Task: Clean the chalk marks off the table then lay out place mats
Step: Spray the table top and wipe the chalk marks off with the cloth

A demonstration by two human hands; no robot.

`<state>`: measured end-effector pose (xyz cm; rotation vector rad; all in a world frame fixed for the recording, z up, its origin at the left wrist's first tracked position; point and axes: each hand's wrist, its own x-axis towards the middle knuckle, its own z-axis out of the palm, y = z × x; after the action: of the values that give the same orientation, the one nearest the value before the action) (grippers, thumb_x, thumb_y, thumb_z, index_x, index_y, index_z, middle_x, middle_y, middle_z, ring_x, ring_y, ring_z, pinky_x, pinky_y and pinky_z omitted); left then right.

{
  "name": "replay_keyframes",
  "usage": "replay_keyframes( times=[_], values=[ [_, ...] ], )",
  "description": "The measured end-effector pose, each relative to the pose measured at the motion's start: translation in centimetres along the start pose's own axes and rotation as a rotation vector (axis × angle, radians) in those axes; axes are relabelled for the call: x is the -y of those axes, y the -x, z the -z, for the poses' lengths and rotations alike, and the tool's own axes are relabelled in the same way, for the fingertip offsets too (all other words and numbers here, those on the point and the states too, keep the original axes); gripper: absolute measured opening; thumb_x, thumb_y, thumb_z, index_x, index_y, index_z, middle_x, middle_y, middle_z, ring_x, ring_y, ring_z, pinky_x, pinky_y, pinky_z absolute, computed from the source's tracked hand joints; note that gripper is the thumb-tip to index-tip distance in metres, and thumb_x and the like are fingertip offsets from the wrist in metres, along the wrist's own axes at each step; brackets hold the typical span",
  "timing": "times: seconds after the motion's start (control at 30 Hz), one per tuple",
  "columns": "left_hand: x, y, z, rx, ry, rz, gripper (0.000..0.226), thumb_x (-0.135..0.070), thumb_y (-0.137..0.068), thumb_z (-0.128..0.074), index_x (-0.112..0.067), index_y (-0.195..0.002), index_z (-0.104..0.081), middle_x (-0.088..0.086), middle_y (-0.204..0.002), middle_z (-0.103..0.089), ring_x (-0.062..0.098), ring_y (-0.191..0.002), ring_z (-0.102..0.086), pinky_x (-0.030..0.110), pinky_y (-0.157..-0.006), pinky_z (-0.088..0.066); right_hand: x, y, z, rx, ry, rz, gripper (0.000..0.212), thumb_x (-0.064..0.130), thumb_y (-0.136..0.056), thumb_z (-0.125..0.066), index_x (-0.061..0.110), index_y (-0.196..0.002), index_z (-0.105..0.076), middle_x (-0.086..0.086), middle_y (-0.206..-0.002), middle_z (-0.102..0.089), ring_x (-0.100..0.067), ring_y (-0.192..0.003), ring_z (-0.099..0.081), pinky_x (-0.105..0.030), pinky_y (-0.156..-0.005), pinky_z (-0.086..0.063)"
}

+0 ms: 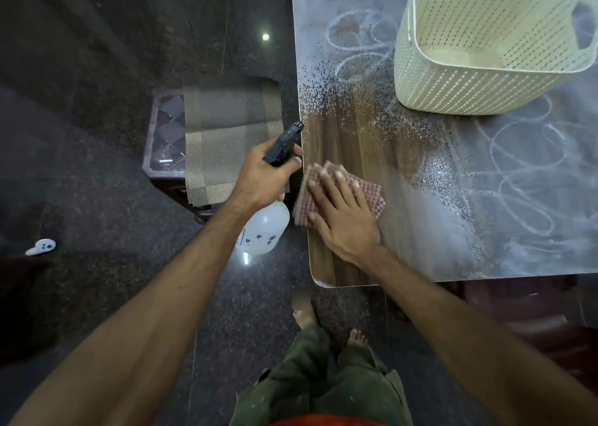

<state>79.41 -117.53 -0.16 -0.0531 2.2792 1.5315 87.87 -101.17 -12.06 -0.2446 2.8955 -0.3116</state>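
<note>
Dark speckled stone floor (97, 101), light glare; small dark side table (165, 140).

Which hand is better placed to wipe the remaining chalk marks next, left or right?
The right hand, probably. It already lies flat on the checked cloth on the table, beside the chalk marks. The left hand grips the spray bottle off the table's edge.

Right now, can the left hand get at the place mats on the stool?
Probably not yet. The left hand grips the spray bottle, so it has no free fingers. The place mats lie uncovered on the stool just beyond it, with nothing between them.
</note>
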Motion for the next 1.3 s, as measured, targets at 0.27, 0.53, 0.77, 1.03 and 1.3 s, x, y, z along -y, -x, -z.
replay_keyframes(
  times=[0.27,0.53,0.77,1.03,1.3],
  values=[
    [0.2,-1.3,0.4,0.017,-0.041,-0.009,0.013,-0.012,-0.094,-0.062,-0.007,-0.105,-0.065,0.003,-0.070,-0.058,0.007,-0.033,-0.042,0.020,-0.041,-0.043,-7.3,-5.4,2.6,-0.041,-0.004,-0.288,0.065,0.055,-0.103,-0.015,0.024,-0.159,-0.004,-0.004,-0.166,0.007,-0.025,-0.152,0.010,-0.048,-0.122,0.006],
    [0.2,-1.9,0.9,0.019,-0.006,-0.022,0.008,-0.013,-0.093,-0.064,-0.011,-0.100,-0.066,0.019,-0.076,-0.058,0.009,-0.034,-0.042,0.023,-0.039,-0.042,-0.2,-8.2,1.7,-0.051,0.005,-0.069,0.064,0.051,-0.103,-0.018,0.022,-0.159,-0.009,-0.007,-0.166,-0.001,-0.029,-0.153,0.001,-0.050,-0.123,-0.001],
    [0.4,-2.1,0.4,0.016,0.017,-0.008,0.008,-0.010,-0.093,-0.062,-0.009,-0.100,-0.065,0.022,-0.083,-0.058,0.006,-0.033,-0.041,0.019,-0.040,-0.041,-7.6,-1.3,0.9,-0.046,0.008,-0.274,0.066,0.058,-0.100,-0.009,0.027,-0.159,-0.006,-0.005,-0.166,0.002,-0.023,-0.152,0.006,-0.048,-0.122,0.004],
    [0.5,-1.5,-0.8,0.042,-0.026,-0.007,0.006,-0.012,-0.093,-0.062,-0.013,-0.097,-0.066,0.031,-0.095,-0.061,0.006,-0.034,-0.042,0.021,-0.041,-0.042,-4.8,-7.9,2.5,-0.047,0.020,-0.261,0.066,0.053,-0.103,-0.010,0.019,-0.159,-0.001,-0.010,-0.166,0.005,-0.030,-0.152,0.006,-0.049,-0.122,0.005],
    [-1.0,-1.5,-3.0,0.069,-0.039,-0.002,0.008,-0.011,-0.091,-0.061,-0.013,-0.096,-0.067,0.019,-0.081,-0.059,0.011,-0.035,-0.042,0.021,-0.041,-0.040,-9.1,4.1,0.3,-0.052,-0.032,-0.328,0.064,0.057,-0.101,-0.009,0.028,-0.159,-0.004,-0.003,-0.166,0.003,-0.024,-0.153,0.005,-0.049,-0.123,0.000]
  ],
)
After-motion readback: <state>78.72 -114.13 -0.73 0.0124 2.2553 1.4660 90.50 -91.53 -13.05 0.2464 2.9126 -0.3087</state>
